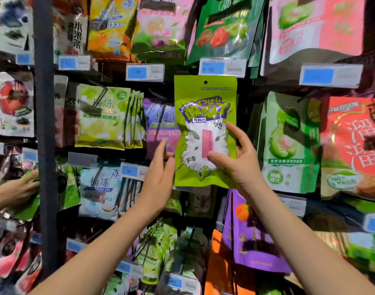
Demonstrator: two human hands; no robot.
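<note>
A lime-green snack pouch [204,99] with purple lettering and a white burst with a pink bar is held up in front of a shop's hanging display. My right hand [237,158] grips its right side, thumb pressed on the front and fingers curled round the edge. My left hand [161,169] is at the pouch's left edge with fingers straight and pointing up; whether it touches the pouch is unclear. A small hang hole shows at the pouch's top.
Rows of snack bags hang on hooks all around, with blue price tags [145,72] on the rails. A dark upright post [45,133] stands at the left. Another person's hand [18,188] reaches into bags at the far left.
</note>
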